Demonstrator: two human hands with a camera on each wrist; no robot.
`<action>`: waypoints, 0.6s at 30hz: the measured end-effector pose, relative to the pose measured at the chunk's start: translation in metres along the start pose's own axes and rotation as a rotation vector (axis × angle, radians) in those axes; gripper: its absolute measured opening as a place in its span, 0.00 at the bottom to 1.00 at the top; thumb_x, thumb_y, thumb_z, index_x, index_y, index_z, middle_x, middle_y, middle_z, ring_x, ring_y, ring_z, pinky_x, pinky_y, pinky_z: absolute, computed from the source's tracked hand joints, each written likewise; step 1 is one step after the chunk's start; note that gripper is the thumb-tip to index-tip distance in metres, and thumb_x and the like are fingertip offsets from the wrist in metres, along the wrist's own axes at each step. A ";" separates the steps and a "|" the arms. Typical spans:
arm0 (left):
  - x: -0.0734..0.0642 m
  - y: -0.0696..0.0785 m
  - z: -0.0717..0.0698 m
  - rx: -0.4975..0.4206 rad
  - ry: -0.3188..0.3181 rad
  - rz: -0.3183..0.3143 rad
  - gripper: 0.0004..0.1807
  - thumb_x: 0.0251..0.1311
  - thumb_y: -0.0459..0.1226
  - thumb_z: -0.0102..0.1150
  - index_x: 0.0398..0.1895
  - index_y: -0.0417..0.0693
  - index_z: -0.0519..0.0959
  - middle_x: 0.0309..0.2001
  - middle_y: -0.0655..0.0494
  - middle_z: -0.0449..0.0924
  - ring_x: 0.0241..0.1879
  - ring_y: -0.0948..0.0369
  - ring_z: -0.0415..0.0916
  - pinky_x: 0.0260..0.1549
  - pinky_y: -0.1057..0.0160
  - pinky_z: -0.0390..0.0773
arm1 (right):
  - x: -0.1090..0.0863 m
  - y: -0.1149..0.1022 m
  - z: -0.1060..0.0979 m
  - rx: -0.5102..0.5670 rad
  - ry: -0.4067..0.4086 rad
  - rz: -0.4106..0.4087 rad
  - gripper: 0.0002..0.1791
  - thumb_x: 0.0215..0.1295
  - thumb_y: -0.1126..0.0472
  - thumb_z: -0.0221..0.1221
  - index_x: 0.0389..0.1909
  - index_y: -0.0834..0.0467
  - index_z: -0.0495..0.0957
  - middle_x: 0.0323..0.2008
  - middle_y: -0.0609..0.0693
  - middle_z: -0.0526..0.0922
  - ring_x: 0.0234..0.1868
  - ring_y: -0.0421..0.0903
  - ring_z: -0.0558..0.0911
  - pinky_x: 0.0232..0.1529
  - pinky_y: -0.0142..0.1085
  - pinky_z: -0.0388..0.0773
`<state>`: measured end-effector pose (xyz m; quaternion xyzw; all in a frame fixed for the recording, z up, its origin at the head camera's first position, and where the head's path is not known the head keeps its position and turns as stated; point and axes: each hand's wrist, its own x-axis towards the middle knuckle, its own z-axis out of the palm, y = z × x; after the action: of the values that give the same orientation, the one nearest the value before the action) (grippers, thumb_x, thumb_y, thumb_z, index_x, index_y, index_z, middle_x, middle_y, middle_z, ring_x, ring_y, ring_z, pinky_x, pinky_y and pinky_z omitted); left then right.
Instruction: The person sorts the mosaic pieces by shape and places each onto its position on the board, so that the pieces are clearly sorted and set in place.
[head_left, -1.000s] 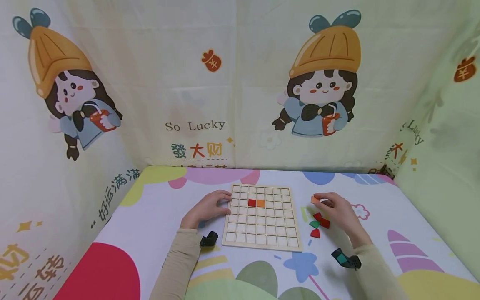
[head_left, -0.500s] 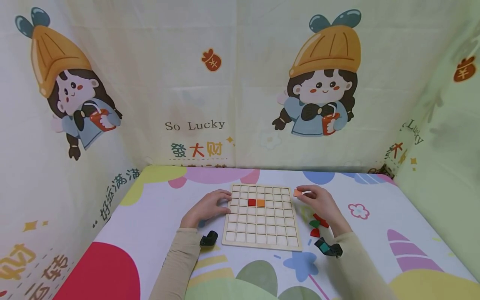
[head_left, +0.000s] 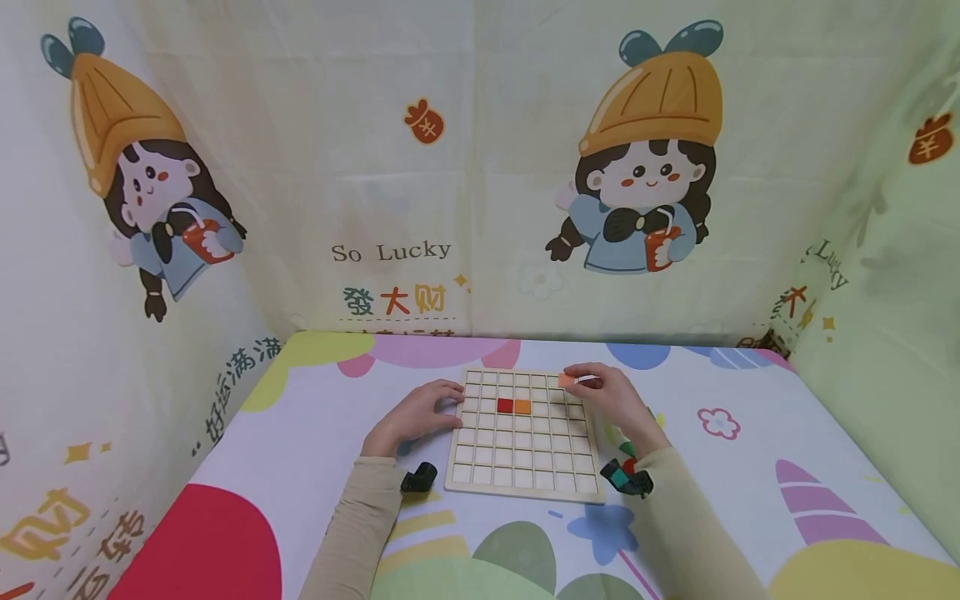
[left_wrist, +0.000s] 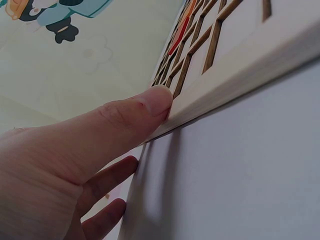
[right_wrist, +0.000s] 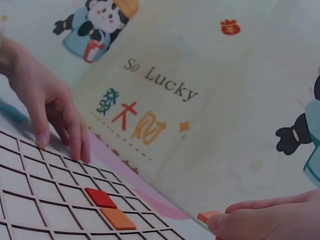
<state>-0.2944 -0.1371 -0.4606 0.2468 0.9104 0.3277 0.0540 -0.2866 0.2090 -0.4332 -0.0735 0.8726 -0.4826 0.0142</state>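
Observation:
A square wooden grid board (head_left: pixel 504 454) lies on the table in the head view. A red square tile (head_left: pixel 506 406) and an orange square tile (head_left: pixel 522 407) sit side by side in two of its cells. My left hand (head_left: pixel 417 414) rests at the board's left edge; in the left wrist view the thumb (left_wrist: pixel 156 100) touches the frame, fingers loosely bent. Over the board's upper right corner, my right hand (head_left: pixel 618 404) pinches another orange tile (head_left: pixel 566 380) between thumb and fingertips. In the right wrist view this held tile (right_wrist: pixel 206 217) sticks out past the thumb.
Right of the board, a green piece (head_left: pixel 627 449) and a red piece (head_left: pixel 630 464) show partly behind the right wrist. Black wrist straps (head_left: pixel 627 479) are worn on both arms. A printed cloth wall (head_left: pixel 510 300) stands behind the patterned tablecloth.
My right hand has carried the orange tile leftward and slightly away, from beside the loose pieces to over the board's upper right corner. The left hand has stayed at the board's edge.

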 end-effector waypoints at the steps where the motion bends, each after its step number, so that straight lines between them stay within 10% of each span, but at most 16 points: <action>1: 0.000 0.000 0.000 0.000 0.000 -0.001 0.22 0.57 0.39 0.70 0.54 0.41 0.81 0.62 0.53 0.73 0.66 0.53 0.65 0.67 0.52 0.64 | 0.001 0.000 0.002 -0.001 -0.003 0.003 0.19 0.65 0.53 0.64 0.55 0.54 0.80 0.55 0.53 0.79 0.47 0.50 0.79 0.54 0.48 0.75; 18: 0.000 0.000 0.000 0.018 0.005 0.017 0.23 0.57 0.39 0.70 0.55 0.40 0.80 0.62 0.52 0.73 0.66 0.52 0.66 0.67 0.52 0.65 | 0.006 0.005 0.030 -0.087 -0.070 -0.035 0.16 0.62 0.57 0.67 0.51 0.54 0.83 0.46 0.50 0.81 0.42 0.48 0.77 0.42 0.37 0.76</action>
<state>-0.2941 -0.1373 -0.4600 0.2542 0.9113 0.3204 0.0470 -0.2900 0.1852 -0.4534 -0.1061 0.8904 -0.4414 0.0333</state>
